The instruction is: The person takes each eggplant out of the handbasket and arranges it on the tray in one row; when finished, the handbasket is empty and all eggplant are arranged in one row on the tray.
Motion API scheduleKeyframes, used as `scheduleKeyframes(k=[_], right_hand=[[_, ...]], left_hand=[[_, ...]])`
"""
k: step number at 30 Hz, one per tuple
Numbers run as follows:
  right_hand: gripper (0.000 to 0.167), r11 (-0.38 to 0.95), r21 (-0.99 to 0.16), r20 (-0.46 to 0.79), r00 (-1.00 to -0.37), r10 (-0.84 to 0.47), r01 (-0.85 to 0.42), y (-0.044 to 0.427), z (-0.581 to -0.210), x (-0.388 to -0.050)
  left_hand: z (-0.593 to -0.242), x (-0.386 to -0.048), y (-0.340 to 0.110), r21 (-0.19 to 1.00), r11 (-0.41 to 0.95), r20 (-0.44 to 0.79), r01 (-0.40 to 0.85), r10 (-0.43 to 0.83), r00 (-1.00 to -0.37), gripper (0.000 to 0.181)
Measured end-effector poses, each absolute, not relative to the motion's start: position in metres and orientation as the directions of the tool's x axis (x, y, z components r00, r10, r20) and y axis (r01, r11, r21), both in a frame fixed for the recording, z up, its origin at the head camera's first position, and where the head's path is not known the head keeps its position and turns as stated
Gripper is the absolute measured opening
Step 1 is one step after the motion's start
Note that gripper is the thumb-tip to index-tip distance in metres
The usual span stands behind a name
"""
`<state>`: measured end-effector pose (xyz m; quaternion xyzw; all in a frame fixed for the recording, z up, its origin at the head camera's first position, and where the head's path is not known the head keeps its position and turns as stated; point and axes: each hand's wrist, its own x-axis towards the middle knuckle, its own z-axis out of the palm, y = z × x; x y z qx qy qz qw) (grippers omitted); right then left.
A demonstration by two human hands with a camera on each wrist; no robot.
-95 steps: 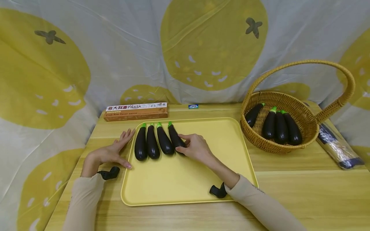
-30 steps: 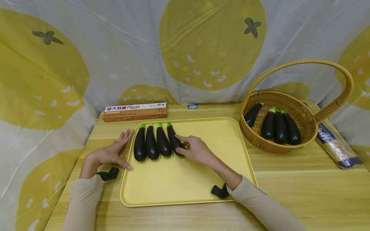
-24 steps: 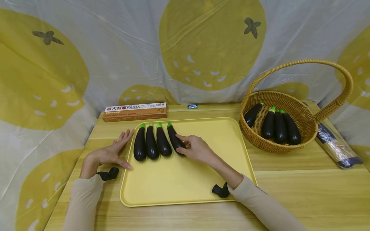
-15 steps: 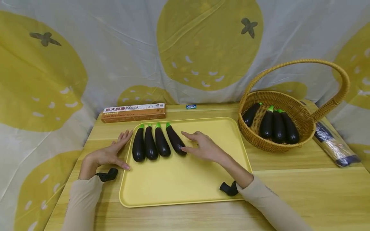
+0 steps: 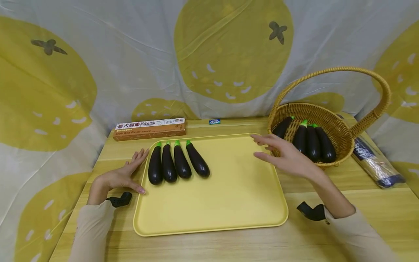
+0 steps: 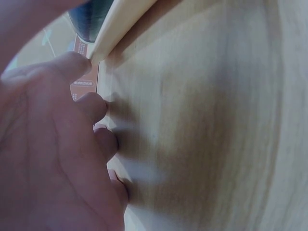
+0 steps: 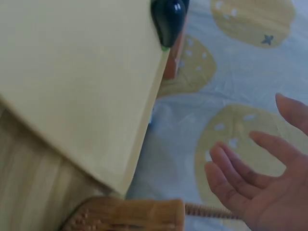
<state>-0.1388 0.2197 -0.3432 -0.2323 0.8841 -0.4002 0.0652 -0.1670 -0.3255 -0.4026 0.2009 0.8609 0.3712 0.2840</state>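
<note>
Several dark eggplants with green stems lie side by side at the left of the yellow tray (image 5: 229, 203); the rightmost eggplant (image 5: 198, 160) slants a little apart. My left hand (image 5: 119, 178) rests with spread fingers at the tray's left edge, and in the left wrist view the left hand (image 6: 57, 139) touches the rim. My right hand (image 5: 288, 154) is over the tray's right edge beside the wicker basket (image 5: 345, 145), holding nothing, and partly covers it. More eggplants lie in the basket, such as one eggplant (image 5: 324, 143). The right hand (image 7: 269, 178) shows spread fingers in the right wrist view.
A pasta box (image 5: 148, 130) lies behind the tray at the left. A small blue packet (image 5: 214, 122) is near the back edge. Right of the basket lies a clear plastic package (image 5: 376, 163). A patterned cloth (image 5: 137, 54) hangs behind the wooden table (image 5: 209, 247).
My right hand has let go of the rightmost eggplant and moved right, to the basket. That eggplant's lower end lies farther right than before. My left hand has stayed at the tray's edge.
</note>
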Motion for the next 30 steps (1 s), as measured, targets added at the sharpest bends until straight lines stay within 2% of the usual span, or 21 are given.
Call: scheduleKeyframes(k=[6,14,19,26,30], right_hand=[[0.057,0.632,-0.704,0.082,-0.921,-0.382,-0.325,0.271,-0.333,-0.135],[0.063,0.721,-0.676,-0.013,-0.976,-0.219,-0.153,0.328,-0.337,-0.141],[0.07,0.745,-0.666,-0.131,-0.976,-0.174,-0.044,0.352,-0.342,-0.15],[0.083,0.806,-0.582,-0.286,-0.955,-0.083,0.104,0.369,-0.351,-0.164],[0.082,0.797,-0.583,-0.355,-0.931,-0.078,0.156,0.371,-0.356,-0.172]], left_hand=[[-0.403,-0.167,-0.326,0.76,0.636,-0.337,0.131,0.558,-0.759,0.141],[-0.404,-0.167,-0.326,0.764,0.634,-0.342,0.118,0.554,-0.759,0.142],[-0.404,-0.167,-0.326,0.761,0.636,-0.338,0.127,0.557,-0.759,0.141],[-0.403,-0.166,-0.324,0.762,0.635,-0.34,0.126,0.559,-0.756,0.14],[-0.403,-0.166,-0.325,0.761,0.636,-0.337,0.128,0.557,-0.759,0.14]])
